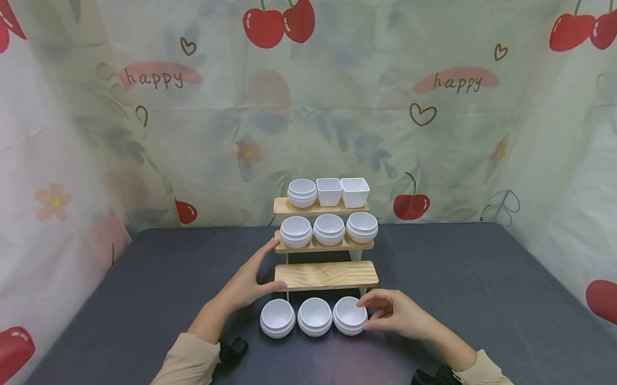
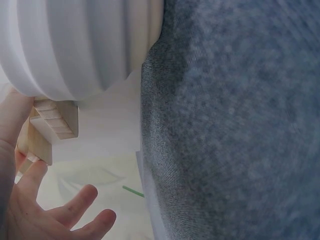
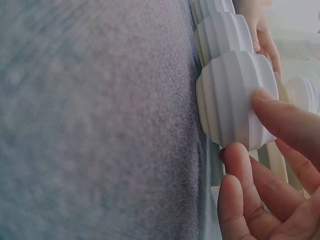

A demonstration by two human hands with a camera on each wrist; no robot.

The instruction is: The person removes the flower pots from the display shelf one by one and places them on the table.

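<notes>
A three-tier wooden display stand (image 1: 327, 275) stands on the dark table. My left hand (image 1: 246, 282) holds its left end, thumb at the lowest board's front edge and a fingertip at the middle board; the other fingers spread loosely in the left wrist view. In front of the stand sit three round white ribbed bowls in a row: a left bowl (image 1: 277, 317), a middle bowl (image 1: 315, 316) and a right bowl (image 1: 349, 317). With thumb and fingers, my right hand (image 1: 402, 314) pinches the right bowl at its right side. This bowl (image 3: 235, 97) looks upright on the cloth.
Three round white bowls (image 1: 329, 230) line the middle tier. On the top tier stand one round bowl (image 1: 302, 193) and two square bowls (image 1: 355, 192). Behind the table (image 1: 434, 279) hangs a printed curtain (image 1: 327, 129), close to the stand's back.
</notes>
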